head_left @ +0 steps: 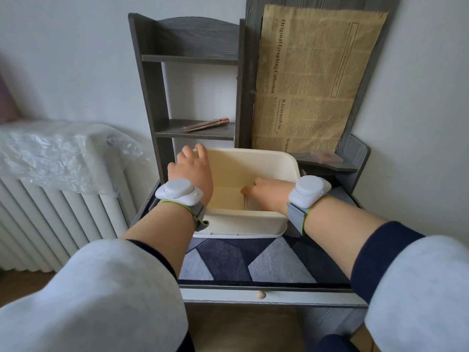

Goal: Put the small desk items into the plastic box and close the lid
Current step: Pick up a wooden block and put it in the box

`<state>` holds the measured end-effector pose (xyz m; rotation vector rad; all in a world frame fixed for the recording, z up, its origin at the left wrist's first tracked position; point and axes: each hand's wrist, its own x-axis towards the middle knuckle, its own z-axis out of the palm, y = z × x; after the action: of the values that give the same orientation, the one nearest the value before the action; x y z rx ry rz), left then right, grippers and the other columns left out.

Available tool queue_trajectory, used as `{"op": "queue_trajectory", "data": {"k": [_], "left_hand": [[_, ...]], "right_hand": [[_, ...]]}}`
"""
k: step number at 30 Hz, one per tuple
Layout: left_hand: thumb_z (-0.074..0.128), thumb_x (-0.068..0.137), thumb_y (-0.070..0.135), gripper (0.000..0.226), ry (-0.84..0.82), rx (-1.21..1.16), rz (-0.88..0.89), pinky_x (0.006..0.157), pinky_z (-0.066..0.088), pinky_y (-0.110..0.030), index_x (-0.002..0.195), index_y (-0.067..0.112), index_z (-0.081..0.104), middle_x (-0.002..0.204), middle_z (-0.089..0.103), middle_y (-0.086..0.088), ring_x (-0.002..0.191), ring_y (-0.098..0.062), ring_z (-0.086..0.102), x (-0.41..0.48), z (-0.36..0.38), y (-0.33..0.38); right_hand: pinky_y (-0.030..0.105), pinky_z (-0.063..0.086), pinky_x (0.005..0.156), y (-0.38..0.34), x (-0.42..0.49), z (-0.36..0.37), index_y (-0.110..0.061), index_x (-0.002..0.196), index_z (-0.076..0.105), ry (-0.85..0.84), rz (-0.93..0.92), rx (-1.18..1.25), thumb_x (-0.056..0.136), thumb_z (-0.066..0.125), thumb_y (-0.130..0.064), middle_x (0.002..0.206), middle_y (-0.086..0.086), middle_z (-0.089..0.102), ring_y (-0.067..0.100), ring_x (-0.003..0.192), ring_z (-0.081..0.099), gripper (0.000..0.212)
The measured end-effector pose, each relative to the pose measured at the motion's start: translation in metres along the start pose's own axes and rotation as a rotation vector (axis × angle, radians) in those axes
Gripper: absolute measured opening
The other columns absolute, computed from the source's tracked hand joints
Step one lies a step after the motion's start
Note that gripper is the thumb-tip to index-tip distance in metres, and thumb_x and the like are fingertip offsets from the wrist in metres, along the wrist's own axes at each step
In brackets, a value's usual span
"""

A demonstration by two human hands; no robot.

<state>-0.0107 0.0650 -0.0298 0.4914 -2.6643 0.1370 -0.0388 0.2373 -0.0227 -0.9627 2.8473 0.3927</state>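
The cream plastic box (253,219) stands open on the desk, with no lid on top. My left hand (193,171) grips the box's far left rim, fingers over the edge. My right hand (269,193) reaches down inside the box on its right side. Its fingers are curled near the bottom against a pale, translucent item (250,204) that is mostly hidden. A copper-coloured pen (206,124) lies on the lower shelf behind the box. A small flat pinkish item (327,156) rests on the ledge to the right.
A dark grey shelf unit (152,97) rises right behind the box, with a sheet of newspaper-print paper (312,82) leaning beside it. A blue-grey patterned mat (253,260) covers the desk front. A radiator (50,212) under plastic wrap stands at the left.
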Motion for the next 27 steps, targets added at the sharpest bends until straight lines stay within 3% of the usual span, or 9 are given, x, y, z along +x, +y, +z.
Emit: {"op": "queue_trajectory", "data": {"k": [4,9,15,18,20,24,27], "left_hand": [[0.048,0.086,0.011,0.063,-0.002,0.003,-0.002,0.077,0.040,-0.036,0.144,0.007,0.023,0.126,0.044,-0.017,0.108,-0.030,0.051,-0.001,0.000,0.001],[0.049,0.087,0.012,0.064,-0.005,0.004,-0.015,0.079,0.040,-0.036,0.145,0.007,0.023,0.128,0.043,-0.017,0.109,-0.030,0.050,-0.001,0.000,0.001],[0.047,0.088,0.012,0.062,0.012,0.004,-0.031,0.079,0.041,-0.037,0.144,0.006,0.024,0.127,0.044,-0.018,0.108,-0.032,0.051,0.000,0.001,0.003],[0.047,0.088,0.012,0.060,0.006,-0.004,-0.064,0.081,0.042,-0.038,0.144,0.006,0.025,0.127,0.044,-0.018,0.109,-0.032,0.051,0.001,0.002,0.004],[0.047,0.089,0.013,0.059,-0.003,-0.006,-0.090,0.081,0.042,-0.038,0.143,0.006,0.025,0.127,0.045,-0.018,0.109,-0.032,0.051,0.002,0.003,0.005],[0.050,0.088,0.013,0.060,-0.027,0.006,-0.094,0.081,0.042,-0.037,0.143,0.006,0.026,0.126,0.045,-0.017,0.109,-0.031,0.051,0.006,0.004,0.007],[0.052,0.087,0.013,0.060,-0.050,0.016,-0.100,0.081,0.042,-0.037,0.142,0.008,0.028,0.124,0.046,-0.016,0.107,-0.030,0.052,0.011,0.004,0.008]], "right_hand": [[0.042,0.045,0.089,0.002,-0.002,-0.001,-0.014,0.142,0.044,-0.009,0.001,0.073,0.098,0.048,-0.012,0.132,0.019,0.049,0.037,0.116,0.053,0.044],[0.040,0.040,0.106,0.000,-0.002,-0.005,-0.019,0.148,0.037,-0.070,0.000,0.039,0.101,0.043,-0.015,0.139,0.017,0.043,0.037,0.125,0.048,0.048],[0.033,0.039,0.105,0.001,-0.009,-0.013,-0.020,0.148,0.042,-0.040,-0.026,0.125,0.096,0.045,0.000,0.147,0.009,0.046,0.027,0.131,0.048,0.056],[0.033,0.046,0.093,0.006,-0.011,-0.015,-0.020,0.142,0.049,0.079,0.018,0.160,0.092,0.053,-0.005,0.136,0.009,0.056,0.028,0.120,0.055,0.053],[0.031,0.046,0.084,0.015,-0.011,-0.017,-0.023,0.135,0.057,0.201,0.040,0.177,0.092,0.049,-0.005,0.128,0.006,0.061,0.026,0.114,0.057,0.046],[0.037,0.051,0.091,0.034,-0.018,-0.018,-0.024,0.117,0.070,0.399,0.089,0.246,0.092,0.044,-0.006,0.123,0.001,0.065,0.023,0.112,0.059,0.040],[0.034,0.047,0.085,0.045,-0.023,-0.014,-0.020,0.109,0.072,0.547,0.109,0.252,0.092,0.048,-0.005,0.114,0.000,0.064,0.022,0.113,0.053,0.033]]}}
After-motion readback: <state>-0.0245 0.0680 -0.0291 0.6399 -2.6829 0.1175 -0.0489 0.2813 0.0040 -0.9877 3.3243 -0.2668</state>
